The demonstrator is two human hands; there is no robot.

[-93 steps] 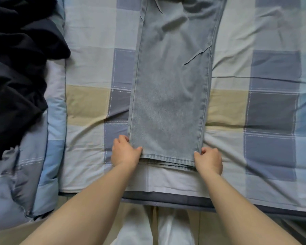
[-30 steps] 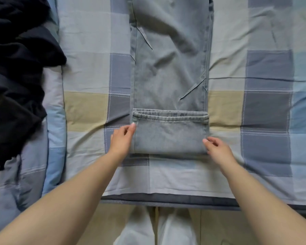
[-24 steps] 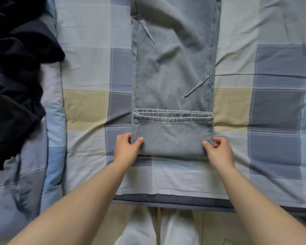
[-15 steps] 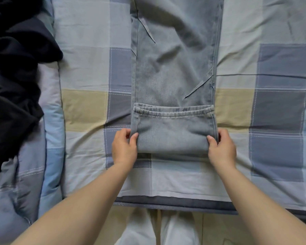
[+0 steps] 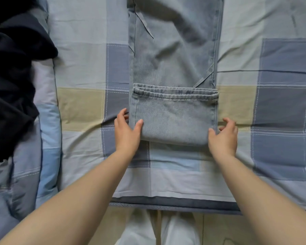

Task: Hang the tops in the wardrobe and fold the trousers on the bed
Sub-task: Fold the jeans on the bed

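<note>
Pale blue denim trousers (image 5: 173, 68) lie lengthwise on the bed (image 5: 281, 103), hem end folded up near its front edge. The left hand (image 5: 127, 135) and right hand (image 5: 223, 137) pinch the fold's two corners. Black clothing (image 5: 11, 82) is heaped at the bed's left edge.

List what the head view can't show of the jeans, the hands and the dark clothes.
- Jeans: the waist end runs past the top edge of the head view.
- Left hand: its fingers go behind the folded hem section.
- Right hand: whether its curled fingers pinch the denim is unclear.
- Dark clothes: cut by the left edge, bunched; kind and number unclear.
</note>
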